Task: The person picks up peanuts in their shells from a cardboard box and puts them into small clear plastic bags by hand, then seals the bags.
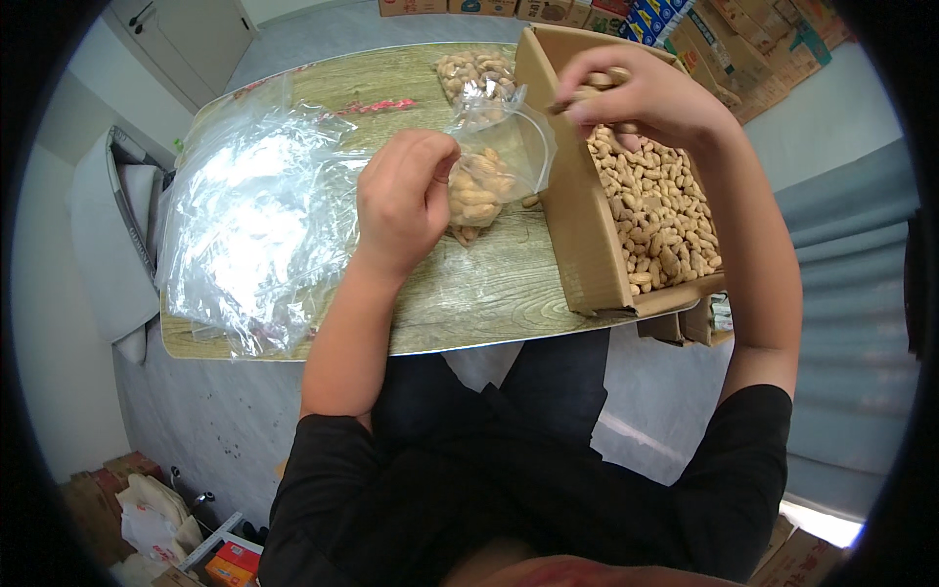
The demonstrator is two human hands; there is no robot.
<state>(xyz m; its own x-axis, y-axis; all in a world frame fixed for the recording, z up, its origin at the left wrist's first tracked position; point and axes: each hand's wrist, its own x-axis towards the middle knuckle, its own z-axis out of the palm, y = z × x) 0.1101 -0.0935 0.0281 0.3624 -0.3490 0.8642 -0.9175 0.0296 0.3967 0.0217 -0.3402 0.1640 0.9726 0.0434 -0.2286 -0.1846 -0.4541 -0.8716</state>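
Observation:
My left hand [407,194] grips the edge of a clear plastic bag [539,143], which holds some unshelled peanuts [477,192] and gapes toward the right. Above the cardboard box [587,249], my right hand [638,95] is closed around several peanuts [601,79]. Many more loose peanuts [660,213] fill the box below that hand. Behind the held bag lies another clear bag of peanuts [477,72]. To the left of my left hand spreads a heap of clear plastic bags [249,220].
Everything rests on a wood-patterned table [469,293] with a pale rim. One stray peanut [530,200] lies beside the box wall. Cardboard cartons [733,51] are stacked beyond the table at the right. A blue-grey curtain [851,293] hangs at my right, and a grey folded item [117,220] stands past the left edge.

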